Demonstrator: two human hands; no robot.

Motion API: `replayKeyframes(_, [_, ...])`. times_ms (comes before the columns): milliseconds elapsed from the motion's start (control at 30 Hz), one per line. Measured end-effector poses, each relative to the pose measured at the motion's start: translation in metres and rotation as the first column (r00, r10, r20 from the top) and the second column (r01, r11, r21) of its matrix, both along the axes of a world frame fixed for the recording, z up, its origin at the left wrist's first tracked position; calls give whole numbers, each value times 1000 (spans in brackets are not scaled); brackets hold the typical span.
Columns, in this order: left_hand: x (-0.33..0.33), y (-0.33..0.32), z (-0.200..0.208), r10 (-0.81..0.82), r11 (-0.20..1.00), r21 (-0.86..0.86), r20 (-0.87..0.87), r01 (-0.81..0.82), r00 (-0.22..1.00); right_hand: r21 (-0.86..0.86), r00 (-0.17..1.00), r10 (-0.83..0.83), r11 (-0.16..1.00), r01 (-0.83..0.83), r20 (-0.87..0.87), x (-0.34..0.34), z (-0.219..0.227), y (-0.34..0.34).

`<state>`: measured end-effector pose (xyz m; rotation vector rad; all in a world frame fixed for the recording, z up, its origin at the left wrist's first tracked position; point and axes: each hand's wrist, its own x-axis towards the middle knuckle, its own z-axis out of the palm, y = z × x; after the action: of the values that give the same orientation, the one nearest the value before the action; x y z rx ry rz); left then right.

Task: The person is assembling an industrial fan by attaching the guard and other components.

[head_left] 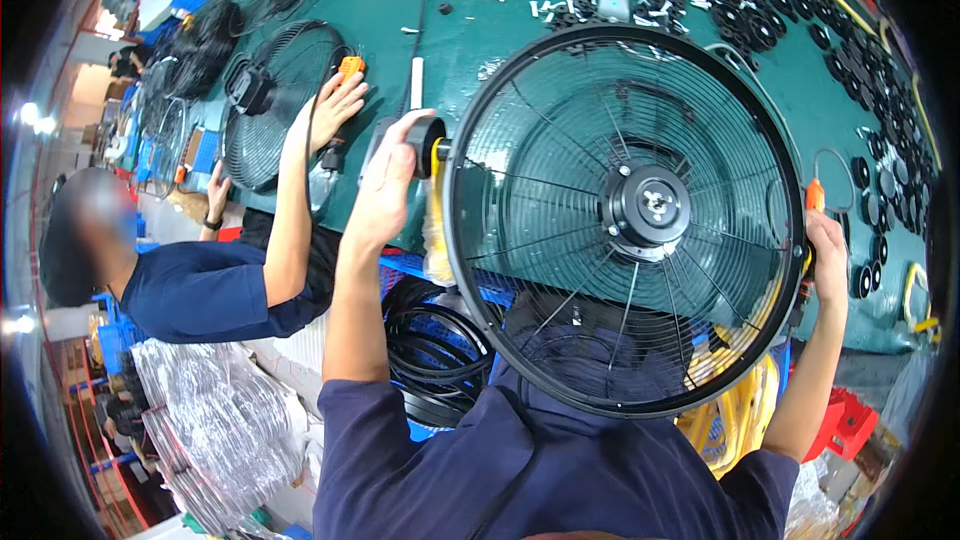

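Note:
A large round fan [540, 120] with a black wire cage and a dark central motor [648, 208] is tilted up in front of me. At its left side my left hand [385, 185] is closed on a round black knob [427, 147], next to a yellow strip [437, 225] on the rim. My right hand [826, 252] is closed at the opposite side of the rim; the part under its fingers is mostly hidden. Just above that hand stands an orange piece [815, 195] with a grey cable.
A co-worker's hand [335, 105] is beside another black fan [285, 105] at left. Many black discs [750, 20] and white screws lie across the green table [390, 0]. Below are black hoops [435, 340], yellow parts [740, 410] and a red bin [845, 425].

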<state>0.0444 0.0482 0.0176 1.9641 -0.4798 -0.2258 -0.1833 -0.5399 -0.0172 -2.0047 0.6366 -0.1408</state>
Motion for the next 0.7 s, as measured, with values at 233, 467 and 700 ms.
replayKeyframes(233, [29, -3, 15, 64, 976, 218, -248, -9, 967, 127, 997, -67, 990, 62, 34, -8, -9, -9])
replayKeyframes(467, [14, 7, 13, -153, 971, -210, -177, 115, 972, -55, 1000, 1, 999, -1, 4, 6, 9, 14])
replayKeyframes(700, [26, -1, 20, -67, 987, 125, -241, 100, 968, 242, 996, -19, 970, 38, -82, 5, 12, 7])
